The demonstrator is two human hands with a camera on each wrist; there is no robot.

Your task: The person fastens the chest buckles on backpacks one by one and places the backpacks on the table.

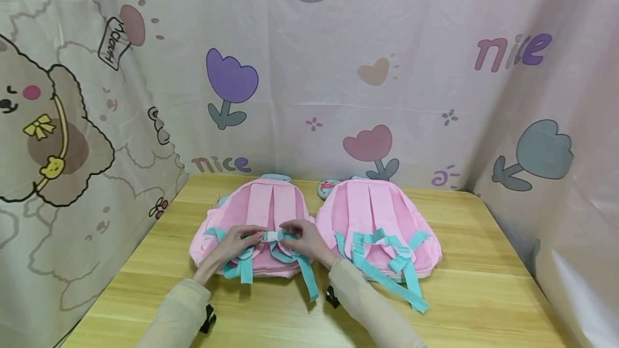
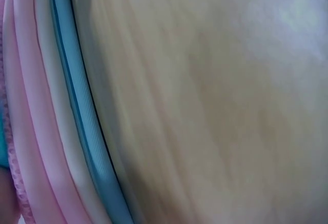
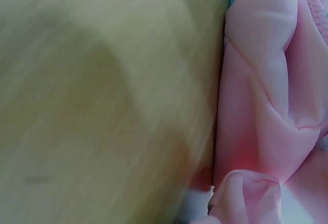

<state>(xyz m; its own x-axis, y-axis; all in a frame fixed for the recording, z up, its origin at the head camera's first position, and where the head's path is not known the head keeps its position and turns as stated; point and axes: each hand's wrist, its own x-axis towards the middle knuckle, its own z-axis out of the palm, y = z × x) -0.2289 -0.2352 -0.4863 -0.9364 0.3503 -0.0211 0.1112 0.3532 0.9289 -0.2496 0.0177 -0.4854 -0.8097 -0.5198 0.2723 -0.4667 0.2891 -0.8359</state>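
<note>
Two pink backpacks lie side by side, strap side up. On the left backpack (image 1: 237,209), a white buckle (image 1: 273,236) joins the teal chest strap across the two shoulder straps. My left hand (image 1: 240,241) pinches the buckle's left end, while the right hand (image 1: 309,238) pinches the teal strap at its right end. Loose teal webbing (image 1: 308,278) hangs below the right hand. In the left wrist view the backpack's piped edge (image 2: 38,101) fills the left side. Crumpled pink fabric (image 3: 248,116) shows in the right wrist view; neither wrist view shows the buckle.
The right backpack (image 1: 411,224) sits close beside the left one, its teal straps (image 1: 387,278) trailing toward the front. A round charm (image 1: 328,188) lies between the bags' tops. The wooden table (image 1: 483,283) is bordered by a printed curtain (image 1: 300,69) at the back and sides.
</note>
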